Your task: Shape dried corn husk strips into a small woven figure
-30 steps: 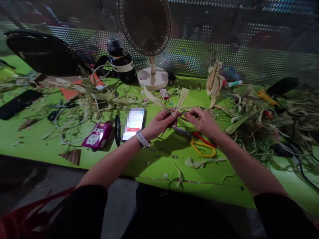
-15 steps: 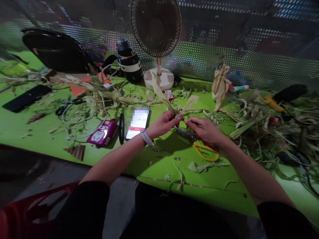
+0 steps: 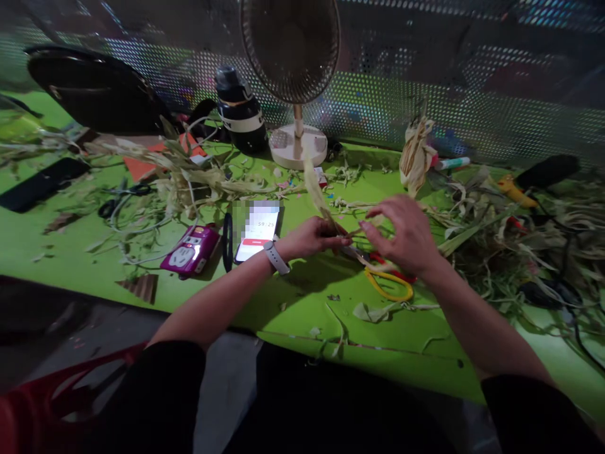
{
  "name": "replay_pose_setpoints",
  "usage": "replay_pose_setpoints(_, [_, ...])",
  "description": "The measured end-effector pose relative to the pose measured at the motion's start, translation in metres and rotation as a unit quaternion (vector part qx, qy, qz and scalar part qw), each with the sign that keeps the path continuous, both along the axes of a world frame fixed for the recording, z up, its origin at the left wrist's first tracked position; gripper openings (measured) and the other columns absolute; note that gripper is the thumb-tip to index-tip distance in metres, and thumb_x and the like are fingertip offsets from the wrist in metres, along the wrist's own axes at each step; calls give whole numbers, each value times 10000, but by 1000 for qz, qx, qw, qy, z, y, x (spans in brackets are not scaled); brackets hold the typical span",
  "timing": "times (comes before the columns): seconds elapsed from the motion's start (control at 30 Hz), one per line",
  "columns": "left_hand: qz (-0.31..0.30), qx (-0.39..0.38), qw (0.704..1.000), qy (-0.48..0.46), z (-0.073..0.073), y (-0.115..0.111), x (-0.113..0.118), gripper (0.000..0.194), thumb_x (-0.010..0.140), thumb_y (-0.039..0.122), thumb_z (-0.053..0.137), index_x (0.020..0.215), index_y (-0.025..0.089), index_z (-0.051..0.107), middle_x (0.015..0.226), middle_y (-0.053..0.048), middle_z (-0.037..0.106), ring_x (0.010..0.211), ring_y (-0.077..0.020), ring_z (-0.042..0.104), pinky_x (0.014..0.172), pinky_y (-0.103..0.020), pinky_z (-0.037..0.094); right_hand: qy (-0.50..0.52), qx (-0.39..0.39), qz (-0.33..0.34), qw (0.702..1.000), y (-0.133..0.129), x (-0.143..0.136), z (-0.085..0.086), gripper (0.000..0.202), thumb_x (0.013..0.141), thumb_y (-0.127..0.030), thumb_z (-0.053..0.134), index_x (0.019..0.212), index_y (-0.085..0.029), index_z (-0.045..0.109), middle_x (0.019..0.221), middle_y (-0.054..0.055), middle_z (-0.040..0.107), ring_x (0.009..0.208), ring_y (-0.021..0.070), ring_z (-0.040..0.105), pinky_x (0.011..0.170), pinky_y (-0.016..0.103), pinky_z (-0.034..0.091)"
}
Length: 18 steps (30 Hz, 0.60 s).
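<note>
My left hand (image 3: 316, 239) is closed in a pinch on a dried corn husk (image 3: 316, 186), whose long pale blade stands up toward the fan. To its right, my right hand (image 3: 404, 236) is raised, slightly blurred, with its fingers curled around another part of the husk (image 3: 378, 221); the exact grip is partly hidden. Beneath both hands lie scissors (image 3: 390, 289) with yellow and red handles, their blades partly covered by the left fingers and husk. A loose husk scrap (image 3: 375, 312) rests just in front of the scissors.
A lit phone (image 3: 259, 230) and purple power socket (image 3: 191, 251) lie left. Behind are a fan (image 3: 299, 142) and dark bottle (image 3: 242, 123). A husk figure (image 3: 414, 157) stands back right, near a heap of husks (image 3: 501, 265). The green table's front edge runs before me.
My right hand has risen and turned, its fingers opening wider around the husk. The right-hand husk blade has been bent down toward it, while my left hand keeps its pinch.
</note>
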<state>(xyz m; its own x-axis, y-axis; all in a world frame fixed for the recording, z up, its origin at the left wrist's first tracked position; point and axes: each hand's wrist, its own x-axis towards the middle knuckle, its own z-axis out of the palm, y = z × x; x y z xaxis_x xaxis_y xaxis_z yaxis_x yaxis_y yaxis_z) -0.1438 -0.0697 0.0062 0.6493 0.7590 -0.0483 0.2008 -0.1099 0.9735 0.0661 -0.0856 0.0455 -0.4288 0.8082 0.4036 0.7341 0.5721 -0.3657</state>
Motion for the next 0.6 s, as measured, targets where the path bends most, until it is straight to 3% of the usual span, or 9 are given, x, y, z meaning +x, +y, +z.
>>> replay_pose_setpoints(0.07, [-47, 6, 999, 16, -1, -5, 4, 294, 808, 381, 658, 874, 99, 708, 644, -26, 662, 533, -76, 517, 535, -207, 405, 26, 19, 9, 999, -2, -4, -1, 304, 872, -431, 560, 981, -178, 688, 1039, 122, 659, 1025, 270, 564, 913, 452, 404])
replay_pose_setpoints(0.17, [-79, 21, 996, 21, -3, -13, 8, 250, 813, 353, 656, 755, 112, 689, 661, -26, 664, 600, -89, 547, 597, -217, 438, 84, -79, 109, 987, -3, -13, -10, 311, 869, -478, 576, 994, -228, 713, 1140, 83, 660, 1127, 244, 555, 1004, 465, 393])
replay_pose_setpoints(0.27, [-87, -33, 995, -32, -1, -16, 10, 219, 851, 333, 614, 782, 130, 657, 742, -30, 671, 681, -95, 572, 653, -222, 459, 195, -175, 155, 953, -4, -18, -17, 284, 847, -505, 603, 891, -256, 734, 1109, 38, 678, 1135, 218, 564, 1011, 450, 415])
replay_pose_setpoints(0.43, [-36, -122, 985, -114, 5, -17, 12, 247, 874, 370, 587, 864, 129, 641, 682, -17, 650, 524, -54, 498, 505, -186, 387, 388, -332, 62, 858, -1, -16, -15, 350, 789, -559, 647, 838, -220, 720, 846, 22, 693, 836, 170, 630, 775, 335, 521])
replay_pose_setpoints(0.6, [-23, -143, 985, -89, 4, -18, 16, 295, 816, 408, 653, 826, 115, 683, 644, -21, 669, 462, -41, 467, 459, -182, 375, 433, -358, 32, 827, 4, -18, -23, 356, 694, -550, 734, 760, -201, 710, 786, 9, 681, 772, 144, 603, 738, 295, 501])
